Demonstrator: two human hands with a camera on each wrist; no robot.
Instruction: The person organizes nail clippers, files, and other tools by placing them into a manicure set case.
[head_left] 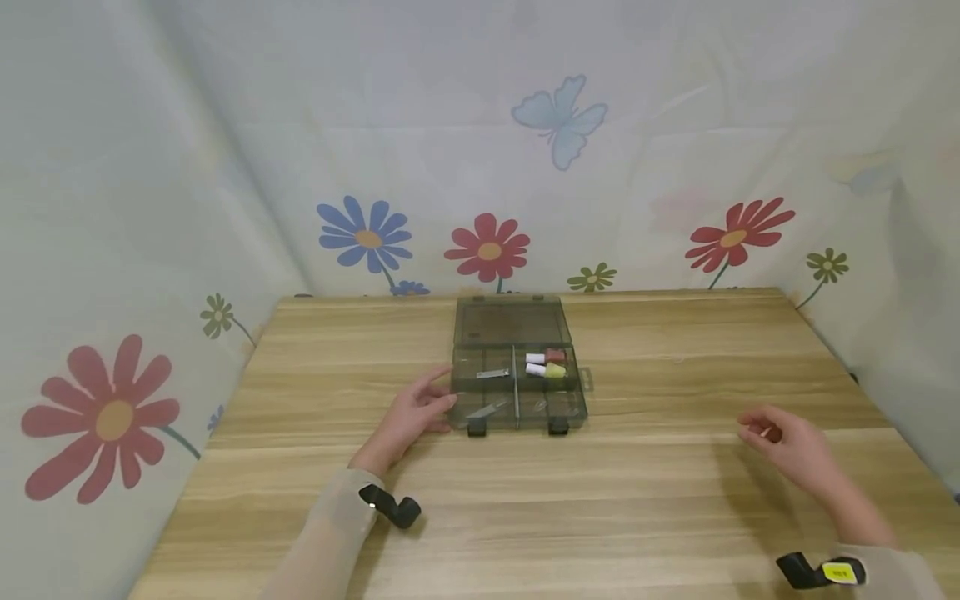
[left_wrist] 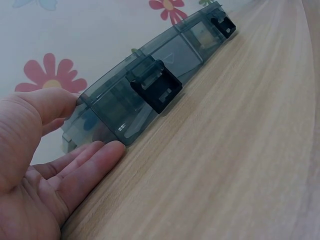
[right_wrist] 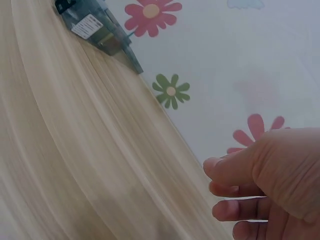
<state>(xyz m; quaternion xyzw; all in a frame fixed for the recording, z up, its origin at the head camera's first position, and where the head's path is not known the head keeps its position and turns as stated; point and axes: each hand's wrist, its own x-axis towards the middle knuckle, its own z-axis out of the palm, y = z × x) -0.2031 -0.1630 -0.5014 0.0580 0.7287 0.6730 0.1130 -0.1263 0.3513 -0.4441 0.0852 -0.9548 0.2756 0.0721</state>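
A smoky see-through plastic compartment box [head_left: 516, 421] sits on the table with its lid [head_left: 513, 322] swung back. My left hand [head_left: 408, 421] rests against the box's left side. In the left wrist view its thumb touches the upper corner, and its straight fingers [left_wrist: 95, 167] lie low beside the wall. A nail clipper [head_left: 492, 373] lies in the back left compartment. Two small white-capped bottles, one red [head_left: 555, 356] and one yellow [head_left: 555, 371], lie at the back right. A slim pale item [head_left: 487, 409] lies front left. My right hand [head_left: 795, 446], loosely curled, hovers at the right, holding nothing.
The wood-grain table [head_left: 660, 508] reaches back to a white curtain [head_left: 420, 150] printed with flowers and a butterfly. Two black latches [left_wrist: 157, 87] hang at the box's front. A clear tab [head_left: 587, 379] sticks out on its right side.
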